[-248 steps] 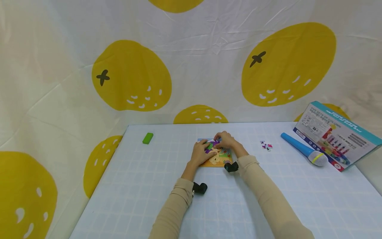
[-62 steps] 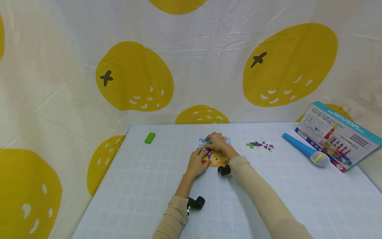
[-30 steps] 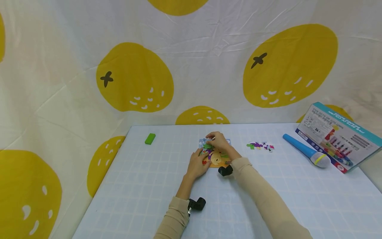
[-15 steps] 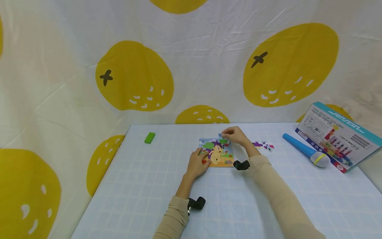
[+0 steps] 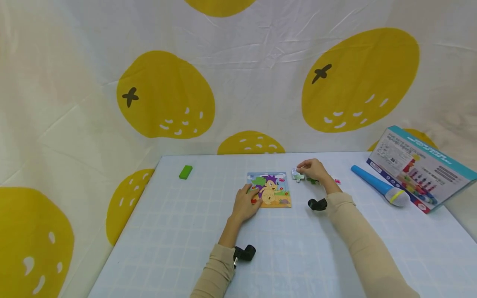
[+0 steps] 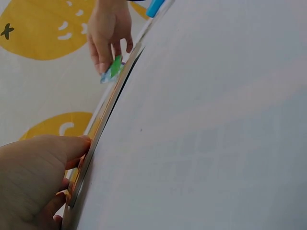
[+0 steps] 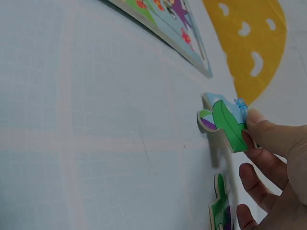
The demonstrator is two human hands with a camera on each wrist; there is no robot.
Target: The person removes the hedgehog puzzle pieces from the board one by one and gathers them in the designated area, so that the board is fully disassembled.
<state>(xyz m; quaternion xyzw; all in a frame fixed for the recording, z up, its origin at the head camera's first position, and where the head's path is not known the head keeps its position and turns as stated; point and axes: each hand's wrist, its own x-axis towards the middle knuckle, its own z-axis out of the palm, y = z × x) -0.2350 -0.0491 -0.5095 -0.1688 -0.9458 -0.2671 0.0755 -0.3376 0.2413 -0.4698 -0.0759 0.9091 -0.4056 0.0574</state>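
Observation:
A hedgehog jigsaw puzzle [image 5: 276, 198] lies on the table in the head view. My left hand [image 5: 245, 206] rests on its lower left corner, and in the left wrist view a fingertip touches the puzzle's surface. To the right of the puzzle, my right hand [image 5: 314, 169] pinches a puzzle piece [image 7: 229, 120] between thumb and fingers. That piece shows a green leaf, light blue and a bit of purple, tilted just above the table. Below it in the right wrist view lies another green and purple piece [image 7: 220, 203]. The right hand partly hides the loose pieces in the head view.
A pink and white piece [image 5: 337, 181] shows beyond the right wrist. Further right are a blue toy microphone [image 5: 380, 185] and a leaning toy box [image 5: 419, 167]. A green block [image 5: 185, 172] lies at the far left. A patterned cloth hangs behind the table.
The right hand lifted the leafy piece from the puzzle's upper part and carried it right, beside the loose pieces. The left hand has stayed on the puzzle's corner over the last second.

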